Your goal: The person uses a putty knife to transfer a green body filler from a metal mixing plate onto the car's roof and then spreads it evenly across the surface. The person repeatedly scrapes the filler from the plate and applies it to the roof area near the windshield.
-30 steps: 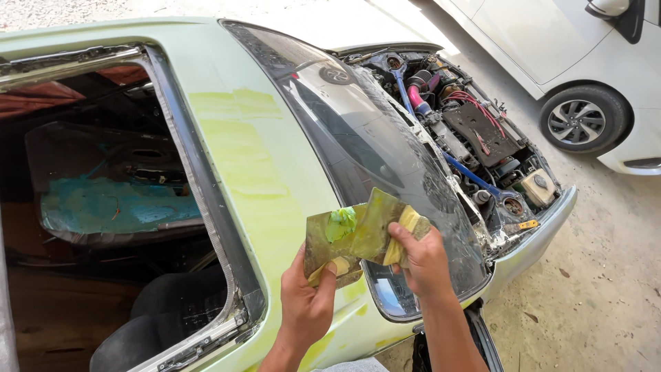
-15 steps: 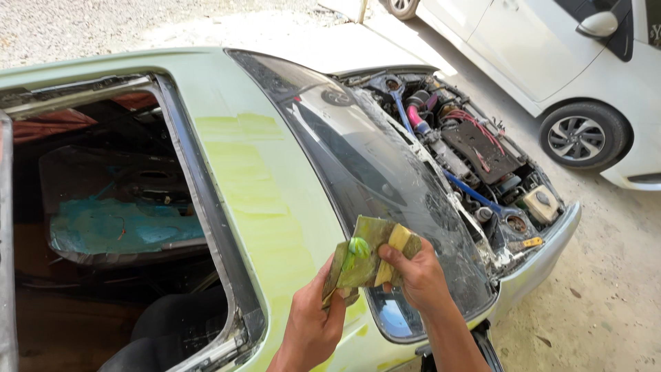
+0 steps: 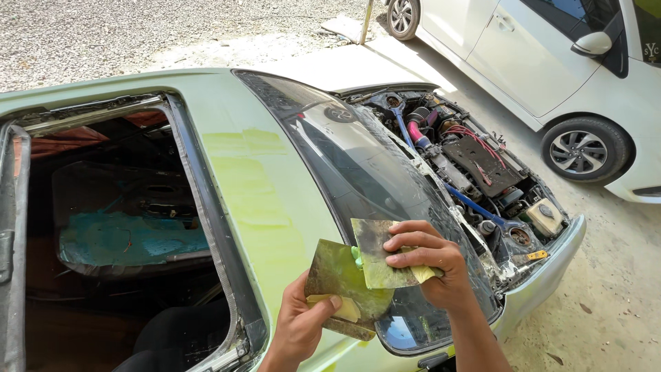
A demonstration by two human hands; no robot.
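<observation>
My left hand grips a flat metal spreader smeared with green filler, thumb on its pale handle. My right hand holds a second smeared spreader and lays its blade against the first one. A small blob of bright green putty sits where the two blades meet. Both hands hover over the front pillar of a pale green car, beside a yellow-green filler patch on the roof edge.
The car's windshield lies right of the patch, with the open engine bay beyond it. The door window opening shows the stripped interior. A white car is parked at the upper right on a dusty concrete floor.
The two spreaders have shifted against each other, the right one now crossing over the left blade. My view has tilted slightly, so the hands sit a little further right.
</observation>
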